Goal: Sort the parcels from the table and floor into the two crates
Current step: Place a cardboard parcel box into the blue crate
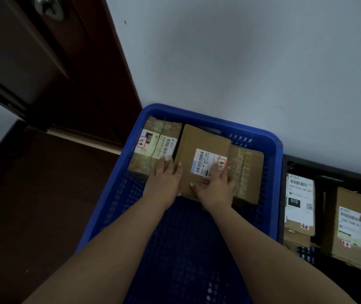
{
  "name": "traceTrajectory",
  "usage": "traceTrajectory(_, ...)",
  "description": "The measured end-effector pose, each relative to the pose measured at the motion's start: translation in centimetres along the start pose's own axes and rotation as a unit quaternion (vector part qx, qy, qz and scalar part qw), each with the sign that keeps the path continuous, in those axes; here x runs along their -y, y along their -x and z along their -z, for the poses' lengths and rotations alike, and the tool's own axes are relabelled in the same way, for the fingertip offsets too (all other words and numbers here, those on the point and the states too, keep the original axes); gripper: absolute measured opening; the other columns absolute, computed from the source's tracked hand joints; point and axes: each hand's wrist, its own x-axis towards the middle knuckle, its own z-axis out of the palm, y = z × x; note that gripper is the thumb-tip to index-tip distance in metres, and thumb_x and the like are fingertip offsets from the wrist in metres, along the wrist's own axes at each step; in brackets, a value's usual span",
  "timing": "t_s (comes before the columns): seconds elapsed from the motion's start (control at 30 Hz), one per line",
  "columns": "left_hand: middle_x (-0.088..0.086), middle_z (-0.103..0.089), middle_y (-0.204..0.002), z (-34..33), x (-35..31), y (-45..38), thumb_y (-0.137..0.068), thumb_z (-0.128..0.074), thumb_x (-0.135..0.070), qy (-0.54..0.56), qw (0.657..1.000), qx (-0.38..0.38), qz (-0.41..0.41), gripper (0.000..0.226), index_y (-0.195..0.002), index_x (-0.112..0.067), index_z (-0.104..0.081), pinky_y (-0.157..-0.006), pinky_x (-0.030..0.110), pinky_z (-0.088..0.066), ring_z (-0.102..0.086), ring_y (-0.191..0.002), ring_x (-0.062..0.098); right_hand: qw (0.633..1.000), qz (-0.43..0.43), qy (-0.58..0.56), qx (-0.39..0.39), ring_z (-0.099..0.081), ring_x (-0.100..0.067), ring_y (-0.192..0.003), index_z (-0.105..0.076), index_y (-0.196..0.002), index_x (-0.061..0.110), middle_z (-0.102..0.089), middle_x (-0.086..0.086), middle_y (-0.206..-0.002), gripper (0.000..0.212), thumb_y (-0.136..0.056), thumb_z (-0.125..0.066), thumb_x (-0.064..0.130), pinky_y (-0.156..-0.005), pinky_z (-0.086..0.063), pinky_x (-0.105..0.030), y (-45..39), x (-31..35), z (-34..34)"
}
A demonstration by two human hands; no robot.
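In the blue crate (pixel 278 163), both hands' flat grip on middle parcel (pixel 199 150), left hand (pixel 166 179), right hand (pixel 218 186)

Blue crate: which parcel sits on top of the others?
The middle parcel, plain cardboard under both hands, overlapping the taped parcels left and right in the blue crate.

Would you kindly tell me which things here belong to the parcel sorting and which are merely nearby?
Job: middle parcel under both hands, left hand, right hand, blue crate, black crate, its parcels.
Nearby: door, wall, floor.
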Motion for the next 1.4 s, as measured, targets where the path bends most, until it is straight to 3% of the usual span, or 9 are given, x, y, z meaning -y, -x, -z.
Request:
traceTrajectory(0.13,0.022,0.033,-0.152,-0.2,-0.4,-1.7,-0.093,-0.062,-0.013,-0.057,0.998,0.004,0.025,0.079,-0.154,-0.017,-0.012,-0.118,0.057,-0.004,0.026,-0.141,0.043,0.992,0.052,0.092,0.067,0.021,-0.04,-0.144,0.019,-0.151,0.034,0.033,-0.007,-0.156,0.121,-0.069,-0.057,0.081,-0.116,0.001,-0.057,-1.0,-1.7,0.1)
traceTrajectory(0.23,0.02,0.033,-0.153,-0.6,-0.5,-2.9,-0.097,-0.057,-0.024,-0.042,0.999,0.006,0.034,0.068,-0.152,-0.018,-0.017,-0.117,0.055,-0.01,0.022,-0.143,0.043,0.981,0.06,0.149,0.113,0.03,-0.041,-0.14,0.037,-0.142,0.033,0.046,-0.012,-0.147,0.141,-0.06,-0.068,0.079,-0.113,0.008,-0.06,-1.5,-2.4,0.0)
traceTrajectory(0.33,0.019,0.027,-0.156,-0.3,-0.2,-3.6,-0.091,-0.064,-0.039,-0.034,0.999,-0.014,0.031,0.074,-0.151,-0.022,-0.023,-0.115,0.053,-0.023,0.012,-0.145,0.042,0.975,0.073,0.2,0.061,0.019,-0.046,-0.142,0.037,-0.142,0.028,0.033,-0.021,-0.152,0.133,-0.073,-0.071,0.062,-0.114,-0.003,-0.064,-1.6,-2.3,-0.5)
traceTrajectory(0.43,0.021,0.024,-0.156,-0.3,0.1,-3.9,-0.072,-0.072,-0.062,-0.039,0.999,-0.006,0.015,0.101,-0.152,-0.028,-0.019,-0.112,0.054,-0.027,0.007,-0.144,0.044,0.972,0.077,0.221,0.023,0.01,-0.047,-0.143,0.035,-0.143,0.025,0.022,-0.024,-0.155,0.127,-0.076,-0.066,0.064,-0.113,-0.01,-0.063,-1.5,-2.1,-0.9)
traceTrajectory(0.63,0.026,0.025,-0.154,-1.5,-0.3,-4.6,-0.078,-0.073,-0.049,-0.098,0.995,-0.018,0.03,0.102,-0.154,-0.032,-0.006,-0.101,0.049,-0.043,0.006,-0.143,0.047,0.964,0.069,0.256,0.03,0.003,-0.047,-0.144,0.032,-0.146,0.025,0.016,-0.025,-0.157,0.126,-0.076,-0.063,0.069,-0.112,-0.018,-0.062,-1.7,-1.9,-1.1)
traceTrajectory(0.9,0.024,0.018,-0.156,2.5,-0.3,-2.4,-0.074,-0.078,-0.05,-0.092,0.993,0.067,0.012,0.107,-0.154,-0.027,-0.01,-0.113,0.054,-0.029,0.002,-0.145,0.044,0.974,0.061,0.196,0.099,0.001,-0.039,-0.146,0.013,-0.152,0.034,0.009,-0.014,-0.16,0.118,-0.074,-0.07,0.062,-0.115,-0.019,-0.053,0.9,-1.5,4.0)
traceTrajectory(1.1,0.015,-0.023,-0.153,2.7,-0.9,6.7,-0.089,-0.062,-0.045,-0.098,0.994,0.019,-0.055,0.062,-0.14,-0.018,-0.04,-0.098,0.046,-0.044,-0.023,-0.139,0.033,0.982,0.037,0.171,0.064,-0.017,-0.037,-0.141,-0.008,-0.154,0.024,-0.015,-0.015,-0.157,0.095,-0.084,-0.063,0.057,-0.112,-0.028,-0.048,10.7,-2.3,4.4)
traceTrajectory(1.23,0.011,-0.037,-0.143,3.0,-2.1,12.3,-0.094,-0.055,-0.04,-0.11,0.986,-0.021,-0.12,0.053,-0.141,-0.018,-0.04,-0.093,0.042,-0.047,-0.032,-0.132,0.028,0.988,0.027,0.152,0.026,-0.022,-0.035,-0.14,-0.034,-0.143,0.017,-0.031,-0.015,-0.149,0.064,-0.091,-0.057,0.047,-0.11,-0.029,-0.044,17.1,-2.2,5.5)
traceTrajectory(1.4,0.012,-0.044,-0.134,4.4,-5.9,18.1,-0.096,-0.051,-0.036,-0.137,0.969,-0.058,-0.199,0.045,-0.136,-0.016,-0.044,-0.085,0.042,-0.047,-0.037,-0.125,0.029,0.987,-0.007,0.159,0.0,-0.023,-0.035,-0.139,-0.04,-0.14,0.013,-0.035,-0.014,-0.147,0.055,-0.095,-0.051,0.044,-0.108,-0.032,-0.043,24.4,-3.6,7.5)
